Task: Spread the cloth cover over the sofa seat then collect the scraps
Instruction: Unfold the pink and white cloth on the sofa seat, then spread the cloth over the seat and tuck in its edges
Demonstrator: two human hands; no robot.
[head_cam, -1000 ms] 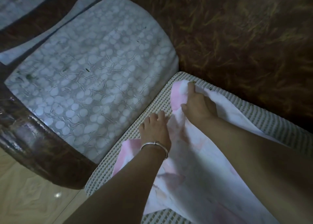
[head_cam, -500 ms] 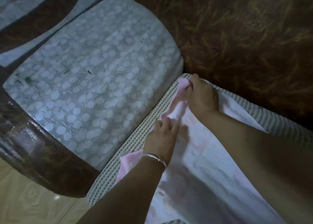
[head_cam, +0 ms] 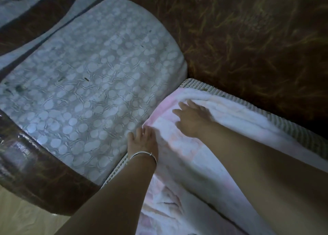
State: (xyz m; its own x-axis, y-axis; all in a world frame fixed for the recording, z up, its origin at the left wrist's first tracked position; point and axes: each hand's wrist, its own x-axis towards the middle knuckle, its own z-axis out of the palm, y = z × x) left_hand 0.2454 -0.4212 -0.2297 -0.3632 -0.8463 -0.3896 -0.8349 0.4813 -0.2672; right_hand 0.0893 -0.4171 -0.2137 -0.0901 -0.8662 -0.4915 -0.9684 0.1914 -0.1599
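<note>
A pink and white cloth cover (head_cam: 236, 121) lies over the sofa seat, whose woven mesh mat (head_cam: 292, 130) shows along the back edge and at the front left. My left hand (head_cam: 142, 142), with a metal bangle on the wrist, rests at the cloth's left edge beside the armrest, fingers together on the fabric. Flat on the cloth near the back left corner lies my right hand (head_cam: 192, 118), fingers spread and slightly blurred. Small dark scraps (head_cam: 86, 79) are scattered on the armrest. Near the bottom the cloth bunches in folds (head_cam: 165, 204).
A wide padded armrest (head_cam: 85, 96) in grey-white pebble-patterned fabric fills the left. The dark brown sofa backrest (head_cam: 248, 39) rises behind the seat. A glossy brown armrest front (head_cam: 35, 174) curves down to the light floor (head_cam: 21, 215).
The cloth's corner has been pulled up to the back left of the seat and laid flat. My right hand opened onto the cloth; my left hand slid to the cloth's left edge.
</note>
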